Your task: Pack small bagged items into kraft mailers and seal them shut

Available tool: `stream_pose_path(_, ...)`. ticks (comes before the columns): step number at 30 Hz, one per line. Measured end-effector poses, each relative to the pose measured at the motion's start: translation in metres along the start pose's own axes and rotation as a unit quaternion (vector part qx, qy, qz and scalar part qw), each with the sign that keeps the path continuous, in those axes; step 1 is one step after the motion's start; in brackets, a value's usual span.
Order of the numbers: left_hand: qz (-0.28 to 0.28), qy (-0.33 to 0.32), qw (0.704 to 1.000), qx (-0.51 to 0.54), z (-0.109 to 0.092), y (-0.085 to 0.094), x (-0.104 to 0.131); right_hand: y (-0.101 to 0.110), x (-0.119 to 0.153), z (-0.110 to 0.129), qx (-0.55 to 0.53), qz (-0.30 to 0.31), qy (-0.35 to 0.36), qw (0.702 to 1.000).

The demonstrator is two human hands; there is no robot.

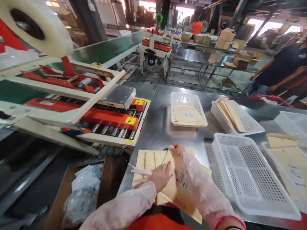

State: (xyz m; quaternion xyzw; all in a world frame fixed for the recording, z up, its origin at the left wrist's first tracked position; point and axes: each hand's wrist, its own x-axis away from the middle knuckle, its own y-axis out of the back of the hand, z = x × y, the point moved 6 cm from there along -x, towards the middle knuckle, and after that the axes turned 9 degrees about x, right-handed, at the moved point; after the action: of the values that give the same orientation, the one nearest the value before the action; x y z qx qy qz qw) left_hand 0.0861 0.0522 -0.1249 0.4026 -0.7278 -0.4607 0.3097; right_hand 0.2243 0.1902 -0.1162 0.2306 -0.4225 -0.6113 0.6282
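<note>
Several tan paper envelopes (148,159) lie overlapping at the steel table's near edge, some with dark stripes. Spread over them, my left hand (161,176) presses flat with its fingers extended. A thin white strip (141,172) sticks out to the left beside that hand; whether the hand touches it I cannot tell. My right hand (177,149) pinches the upper edge of a tan envelope with a printed label (182,179), which is tilted partly under my right forearm. Both forearms wear pale translucent sleeves.
White baskets holding envelopes (177,99) (254,127) stand behind, and a large bare basket (251,179) sits at right. Left are a red-and-cream roller machine (107,116) with a tape roll (52,32) and a carton (59,195) of plastic packets. A person (285,67) stands at far right.
</note>
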Motion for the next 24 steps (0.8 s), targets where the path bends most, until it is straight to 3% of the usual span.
stream_pose_path(2, 0.032, 0.007, 0.995, 0.096, 0.006, 0.003, 0.022, -0.007, -0.009, 0.005, -0.045, 0.065, 0.029, 0.996)
stream_pose_path(4, 0.015, 0.074, 0.972, 0.225, 0.017, 0.018, 0.03, -0.014, -0.002, 0.009, -0.09, 0.111, 0.053, 0.988)
stream_pose_path(7, -0.08, 0.218, 0.921, 0.312, 0.033, 0.047, 0.007, -0.011, 0.019, 0.016, -0.136, 0.174, 0.088, 0.971)
stream_pose_path(8, -0.081, 0.231, 0.912, 0.33, 0.033, 0.052, -0.007, -0.006, 0.024, 0.019, -0.147, 0.192, 0.099, 0.965)
stream_pose_path(9, -0.035, 0.234, 0.901, 0.364, 0.031, 0.051, -0.02, -0.001, 0.026, 0.022, -0.156, 0.206, 0.107, 0.96)
stream_pose_path(10, -0.022, 0.239, 0.895, 0.377, 0.03, 0.051, -0.028, 0.004, 0.026, 0.026, -0.164, 0.217, 0.112, 0.956)
stream_pose_path(12, 0.003, 0.248, 0.88, 0.404, 0.026, 0.046, -0.023, 0.01, 0.02, 0.031, -0.176, 0.229, 0.114, 0.951)
stream_pose_path(15, 0.003, 0.287, 0.86, 0.423, 0.02, 0.027, 0.029, -0.004, 0.009, 0.041, -0.186, 0.243, 0.108, 0.946)
stream_pose_path(18, -0.054, 0.347, 0.82, 0.452, 0.02, 0.003, 0.094, -0.038, 0.002, 0.058, -0.18, 0.259, 0.111, 0.942)
stream_pose_path(21, -0.153, 0.456, 0.727, 0.491, 0.025, -0.026, 0.142, -0.053, -0.012, 0.075, -0.163, 0.245, 0.129, 0.947)
stream_pose_path(24, -0.211, 0.539, 0.634, 0.513, 0.017, -0.056, 0.159, -0.034, -0.039, 0.085, -0.147, 0.211, 0.182, 0.949)
